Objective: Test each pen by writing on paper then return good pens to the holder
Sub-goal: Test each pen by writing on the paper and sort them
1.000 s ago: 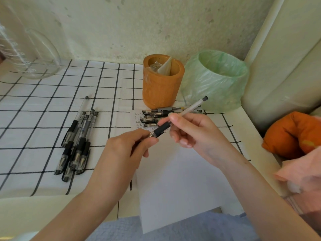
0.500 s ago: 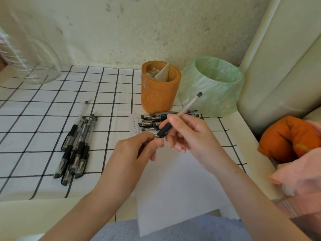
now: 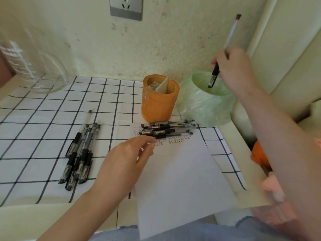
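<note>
My right hand (image 3: 234, 70) grips a clear pen with a black grip (image 3: 216, 71), tip down, over the mouth of the green-bagged bin (image 3: 203, 108). My left hand (image 3: 125, 164) hovers over the white paper (image 3: 178, 180), fingers loosely apart, holding nothing. The orange wooden holder (image 3: 159, 106) stands behind the paper with crumpled plastic inside. A row of several pens (image 3: 168, 130) lies across the paper's top edge, by small written marks. Another bundle of several pens (image 3: 79, 152) lies on the checked cloth to the left.
A large glass beaker (image 3: 34, 70) lies on its side at the back left. A wall socket (image 3: 126, 7) is above. An orange object (image 3: 259, 155) sits beyond the table's right edge. The checked cloth (image 3: 34, 129) covers the table.
My right hand has lifted the pen away from my left hand and carried it up and right over the green bin. My left hand has let go and lowered toward the paper.
</note>
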`<state>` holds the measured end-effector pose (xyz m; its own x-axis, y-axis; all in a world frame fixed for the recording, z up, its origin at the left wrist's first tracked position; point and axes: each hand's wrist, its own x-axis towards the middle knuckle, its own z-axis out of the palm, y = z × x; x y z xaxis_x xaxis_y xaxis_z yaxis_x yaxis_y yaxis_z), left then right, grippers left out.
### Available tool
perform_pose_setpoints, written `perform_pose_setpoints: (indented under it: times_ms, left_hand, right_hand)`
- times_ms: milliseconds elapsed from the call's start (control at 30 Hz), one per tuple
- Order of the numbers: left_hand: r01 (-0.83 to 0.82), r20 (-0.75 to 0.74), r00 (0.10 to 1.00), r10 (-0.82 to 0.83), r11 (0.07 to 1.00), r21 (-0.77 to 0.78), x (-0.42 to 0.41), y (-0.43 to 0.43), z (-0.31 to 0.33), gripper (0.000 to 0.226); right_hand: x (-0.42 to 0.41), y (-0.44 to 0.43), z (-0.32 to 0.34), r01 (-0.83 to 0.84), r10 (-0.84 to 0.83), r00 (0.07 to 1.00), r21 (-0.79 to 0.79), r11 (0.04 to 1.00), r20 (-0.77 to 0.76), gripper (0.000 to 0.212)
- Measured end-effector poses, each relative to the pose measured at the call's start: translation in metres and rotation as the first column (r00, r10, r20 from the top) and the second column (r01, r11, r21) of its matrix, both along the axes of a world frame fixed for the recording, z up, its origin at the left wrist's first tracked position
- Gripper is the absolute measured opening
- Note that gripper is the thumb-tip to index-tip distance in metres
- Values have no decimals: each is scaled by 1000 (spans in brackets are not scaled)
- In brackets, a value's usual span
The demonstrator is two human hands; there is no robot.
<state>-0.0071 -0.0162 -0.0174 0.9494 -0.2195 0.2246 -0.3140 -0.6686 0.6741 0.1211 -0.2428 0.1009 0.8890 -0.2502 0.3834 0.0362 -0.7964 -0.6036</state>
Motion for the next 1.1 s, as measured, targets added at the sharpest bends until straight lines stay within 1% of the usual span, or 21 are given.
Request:
perform_pose_setpoints:
  times_ms: [33, 100, 167, 200, 233, 267, 300, 367, 400, 433, 500, 567, 633, 700, 800, 933, 1000, 1100]
  left_hand:
    - [-2, 1, 1000, 2, 1000, 5, 0, 1, 0, 28]
    - [-7, 7, 1000, 7, 1000, 19, 0, 1, 0, 24]
    - [-14, 8, 1000, 14, 1000, 27, -1, 3, 0, 20]
    - [-15, 8, 1000, 15, 999, 30, -1, 4, 0, 19]
    - [-17, 9, 1000, 17, 999, 34, -1, 5, 0, 17]
    - [-22, 14, 1000, 22, 999, 40, -1, 6, 0, 17]
    - [-28, 19, 999, 27, 998, 47, -1, 7, 0, 17]
    - [-50, 30, 998, 48, 997, 66, -1, 9, -1, 16]
    - [-68, 39, 997, 65, 994, 84, -2, 10, -1, 16]
    - [-89, 64, 995, 82, 989, 115, -1, 12, -2, 15]
    - [-132, 136, 985, 102, 963, 235, 0, 17, -6, 11]
    - [-215, 170, 972, 160, 895, 391, 3, 25, -13, 15]
    - [-248, 112, 969, 222, 815, 523, 3, 30, -15, 34]
    - [-240, 26, 958, 285, 753, 613, -2, 32, -17, 49]
    - [-242, 31, 955, 295, 715, 656, -5, 31, -17, 59]
    - [-248, 44, 950, 310, 657, 712, 0, 36, -9, 59]
    - [-279, 64, 943, 326, 670, 688, 3, 40, -9, 58]
    - [-284, 21, 939, 342, 741, 609, 4, 41, -12, 59]
  right_hand:
    - [11, -2, 1, 10, -18, 997, -105, 994, -75, 32]
    - [23, -3, -3, -20, -53, 965, -275, 961, -256, 34]
    - [23, -2, -11, -53, -106, 913, -370, 927, -394, 39]
    - [20, -2, -15, -52, -120, 901, -380, 923, -416, 43]
    - [17, -3, -18, -45, -116, 908, -368, 929, -402, 46]
    - [12, -3, -20, -33, -93, 931, -336, 941, -352, 45]
    - [6, -2, -23, -18, -64, 960, -290, 957, -271, 41]
    - [-10, 3, -29, -12, -2, 997, -173, 985, -83, 33]
    - [-21, 7, -33, -32, 30, 999, -101, 994, -25, 29]
    - [-34, 14, -39, -67, 67, 998, -24, 997, -2, 26]
    - [-64, 29, -57, -149, 154, 988, 125, 981, -29, 20]
    - [-89, 42, -80, -208, 236, 967, 227, 951, -101, 20]
    - [-106, 50, -100, -245, 299, 933, 256, 935, -199, 19]
    - [-113, 55, -109, -287, 350, 892, 241, 927, -285, 19]
    - [-114, 57, -108, -305, 374, 876, 249, 919, -304, 19]
    - [-113, 57, -108, -300, 369, 871, 245, 922, -323, 20]
    - [-115, 56, -110, -310, 376, 862, 232, 922, -341, 20]
    - [-115, 53, -111, -319, 385, 852, 231, 919, -354, 20]
